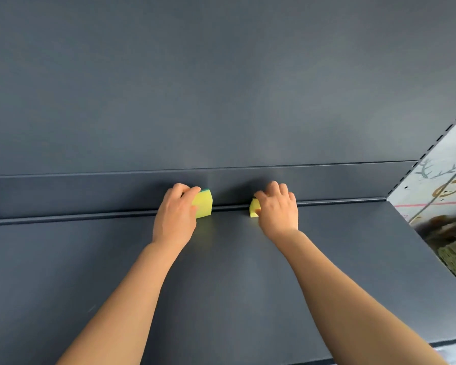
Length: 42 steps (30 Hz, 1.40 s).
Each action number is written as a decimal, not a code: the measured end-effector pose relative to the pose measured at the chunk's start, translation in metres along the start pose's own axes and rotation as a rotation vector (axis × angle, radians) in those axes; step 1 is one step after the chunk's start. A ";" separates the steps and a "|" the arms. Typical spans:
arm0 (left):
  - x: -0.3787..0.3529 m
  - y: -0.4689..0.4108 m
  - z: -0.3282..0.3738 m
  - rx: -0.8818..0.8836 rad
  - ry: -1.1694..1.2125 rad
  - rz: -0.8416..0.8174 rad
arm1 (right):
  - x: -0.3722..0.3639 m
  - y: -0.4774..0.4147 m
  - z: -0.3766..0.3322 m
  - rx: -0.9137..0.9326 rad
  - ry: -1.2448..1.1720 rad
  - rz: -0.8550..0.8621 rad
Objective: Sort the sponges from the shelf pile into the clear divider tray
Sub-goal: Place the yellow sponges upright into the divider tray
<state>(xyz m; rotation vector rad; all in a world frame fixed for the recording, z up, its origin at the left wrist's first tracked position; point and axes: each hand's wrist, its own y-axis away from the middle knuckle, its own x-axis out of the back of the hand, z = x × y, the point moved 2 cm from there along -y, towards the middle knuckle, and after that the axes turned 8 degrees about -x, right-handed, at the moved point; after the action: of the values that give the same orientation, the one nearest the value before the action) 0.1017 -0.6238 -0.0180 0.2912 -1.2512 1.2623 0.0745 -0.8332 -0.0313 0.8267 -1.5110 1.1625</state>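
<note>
Head camera: what's biggest?
— Dark shelf (221, 272), its back panel (221, 88), clutter (450, 241) at right.
— Hands?
— The left hand (175, 214) grips a yellow sponge (203, 205) at the shelf's rear; the right hand (278, 210) curls over a second sponge (253, 208), hiding most.

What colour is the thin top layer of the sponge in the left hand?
Green layer on the yellow sponge; the head view shows it.
</note>
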 end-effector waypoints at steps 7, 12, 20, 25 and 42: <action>0.021 0.024 0.008 0.247 0.213 0.161 | 0.022 0.014 -0.004 0.027 -0.440 0.030; 0.034 0.062 0.012 0.413 0.424 0.275 | 0.037 0.037 -0.019 0.043 -0.829 0.060; 0.069 0.134 0.005 0.732 0.782 0.497 | 0.047 0.080 -0.071 0.121 -1.163 -0.106; 0.101 0.182 -0.014 0.803 0.755 0.604 | 0.045 0.109 -0.117 0.174 -1.258 -0.255; 0.264 0.386 -0.132 0.925 0.673 0.791 | 0.081 0.261 -0.361 0.516 -1.244 -0.510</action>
<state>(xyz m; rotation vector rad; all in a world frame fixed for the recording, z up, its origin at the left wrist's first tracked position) -0.1961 -0.2393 -0.0226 -0.0164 -0.0954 2.3353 -0.0758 -0.4068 -0.0127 2.4240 -1.7174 0.5972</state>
